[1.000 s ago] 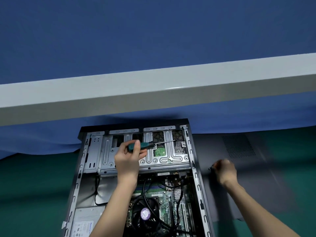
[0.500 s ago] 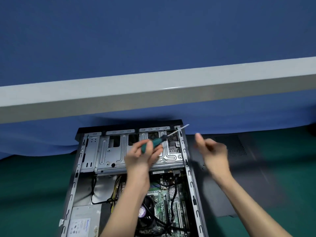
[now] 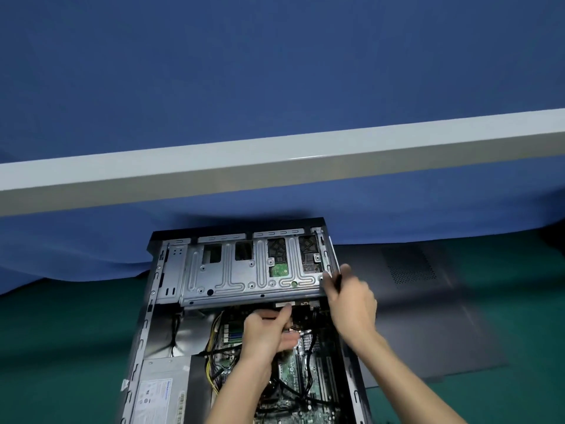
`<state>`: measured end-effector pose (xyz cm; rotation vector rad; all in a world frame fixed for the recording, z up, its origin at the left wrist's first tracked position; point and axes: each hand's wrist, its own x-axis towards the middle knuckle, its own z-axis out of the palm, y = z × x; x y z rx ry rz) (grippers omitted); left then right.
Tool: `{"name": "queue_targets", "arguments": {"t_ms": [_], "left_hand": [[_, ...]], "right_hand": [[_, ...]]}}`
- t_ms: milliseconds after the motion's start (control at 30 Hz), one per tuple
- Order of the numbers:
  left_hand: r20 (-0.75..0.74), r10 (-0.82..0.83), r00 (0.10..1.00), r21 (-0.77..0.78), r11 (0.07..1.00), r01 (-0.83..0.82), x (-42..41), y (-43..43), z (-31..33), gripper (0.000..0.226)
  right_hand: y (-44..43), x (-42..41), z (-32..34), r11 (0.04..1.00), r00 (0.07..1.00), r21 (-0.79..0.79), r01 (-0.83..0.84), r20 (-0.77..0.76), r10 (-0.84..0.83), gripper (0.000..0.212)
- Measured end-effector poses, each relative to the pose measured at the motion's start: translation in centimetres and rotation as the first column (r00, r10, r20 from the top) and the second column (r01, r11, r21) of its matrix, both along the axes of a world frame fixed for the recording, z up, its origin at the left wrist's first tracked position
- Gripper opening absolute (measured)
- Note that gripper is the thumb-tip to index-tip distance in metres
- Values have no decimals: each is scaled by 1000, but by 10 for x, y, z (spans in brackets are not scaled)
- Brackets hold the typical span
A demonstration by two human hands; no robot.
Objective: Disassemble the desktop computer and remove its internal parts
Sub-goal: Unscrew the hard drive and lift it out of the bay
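Note:
The open desktop case [image 3: 143,325] lies flat on the green mat. At its far end sits the silver drive cage [image 3: 232,270], with the motherboard [image 3: 293,371] and black cables below it and the power supply [image 3: 159,390] at the near left. My left hand [image 3: 269,332] hovers over the motherboard just below the cage, thumb up against the cage's front lip and fingers stretched to the right. At the cage's right front corner my right hand [image 3: 351,301] is blurred, its fingers curled round a dark slim thing that looks like the screwdriver [image 3: 336,280].
The removed grey side panel [image 3: 428,307] lies flat to the right of the case. A white beam [image 3: 275,175] crosses above, in front of blue cloth that drapes down behind the case. Green mat [image 3: 61,347] spreads to the left.
The screwdriver has left my left hand, which dropped from above the cage to its front edge. My right hand came in from the side panel to the cage's right corner.

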<state>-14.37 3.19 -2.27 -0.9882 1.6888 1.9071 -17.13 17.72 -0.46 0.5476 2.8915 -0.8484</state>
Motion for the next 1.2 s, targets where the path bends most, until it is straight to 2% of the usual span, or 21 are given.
{"name": "queue_targets", "arguments": {"t_ms": [133,267,400,500,567,633,700,900,1067,1200], "left_hand": [[-31,153,988,54,987,-151,-6,0,-14,27],[-62,269,961,298,924,-239,-8,-3,-20,41],[-76,219,973,304,934,-187,-5,-13,-25,42],[-29,185,982,357,920,-163,11,-22,-30,49],[-8,162,987,408,901,-145,18,-23,-28,63],[-8,123,992,374,921,-111,13,-18,-23,79],[2,106,994,314,944,-101,5,-11,-18,86],[84,113,990,241,962,-130,13,-18,-13,70],[149,52,987,240,967,-87,33,-38,-5,52],[164,-31,986,243,970,-10,46,-51,8,53]], "right_hand": [[-8,1,-8,985,997,162,-62,-26,67,32],[-5,-3,-11,981,995,176,-86,-30,93,26],[-3,-1,-13,975,991,194,-111,-54,123,25],[-2,-1,-15,976,989,185,-114,-70,129,25],[-2,-1,-16,978,989,177,-112,-78,128,24],[-2,-1,-16,977,988,178,-113,-83,129,24],[-1,-2,-15,978,989,176,-114,-74,128,24],[5,-5,-9,993,994,64,-101,-30,103,25],[10,-6,-7,997,999,-69,-39,8,39,28],[12,-8,-2,985,998,-174,-12,53,22,34]]}}
